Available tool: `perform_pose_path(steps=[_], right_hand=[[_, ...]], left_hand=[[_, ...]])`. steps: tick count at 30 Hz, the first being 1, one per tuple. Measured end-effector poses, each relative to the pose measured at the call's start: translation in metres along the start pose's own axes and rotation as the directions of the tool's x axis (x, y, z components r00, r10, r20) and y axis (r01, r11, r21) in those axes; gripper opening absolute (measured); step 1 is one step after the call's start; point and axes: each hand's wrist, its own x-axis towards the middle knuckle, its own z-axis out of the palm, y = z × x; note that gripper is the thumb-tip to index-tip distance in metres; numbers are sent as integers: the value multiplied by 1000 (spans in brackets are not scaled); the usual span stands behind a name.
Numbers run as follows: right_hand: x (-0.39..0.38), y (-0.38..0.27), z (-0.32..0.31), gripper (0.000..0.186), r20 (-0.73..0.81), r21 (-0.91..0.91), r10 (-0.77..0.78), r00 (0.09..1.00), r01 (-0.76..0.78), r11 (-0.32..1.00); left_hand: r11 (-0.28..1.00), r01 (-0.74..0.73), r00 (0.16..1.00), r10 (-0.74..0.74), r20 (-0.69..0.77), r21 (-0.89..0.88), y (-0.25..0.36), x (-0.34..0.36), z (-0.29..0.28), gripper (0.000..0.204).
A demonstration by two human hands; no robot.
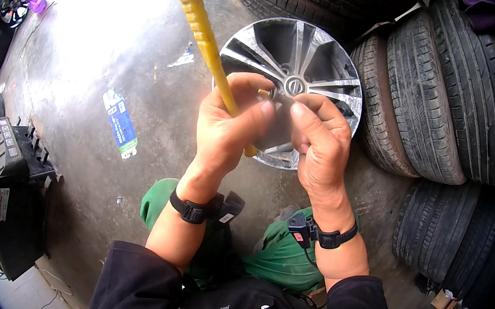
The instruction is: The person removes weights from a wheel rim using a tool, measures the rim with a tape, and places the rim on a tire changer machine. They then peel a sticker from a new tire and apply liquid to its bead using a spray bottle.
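Small brass-tipped part (265, 93): held over wheel (294, 86), pinched by left hand (232, 115) fingers | yellow tool (205, 38): gripped in same hand | right hand (325, 133): thumb and forefinger pressed together, contents unclear | progress: seemingly mid-handling; part apart from wheel, tool not set down

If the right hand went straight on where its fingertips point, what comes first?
The right hand points leftward, so probably the small brass-coloured piece at the left hand; whether their depths line up is unclear.
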Motion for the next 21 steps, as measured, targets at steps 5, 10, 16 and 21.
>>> perform_pose_path(steps=[5, 10, 16, 21], right_hand=[[0, -1, 2, 11, -32, 6, -49, 998, 49, 999], [1, 3, 6, 9, -62, 30, -57, 996, 59, 998], [3, 0, 1, 7, -98, -84, -104, 990, 96, 992], [6, 9, 1, 13, -113, -124, -210, 971, 196, 973]], left_hand=[[1000, 13, 1000, -13, 2, 18, -2, 0, -3, 26], [998, 32, 999, -30, -35, 59, 0, 1, -5, 19], [981, 44, 998, -34, -58, 189, 1, 2, 3, 15], [984, 85, 995, -75, -70, 154, -2, 1, 3, 17]])
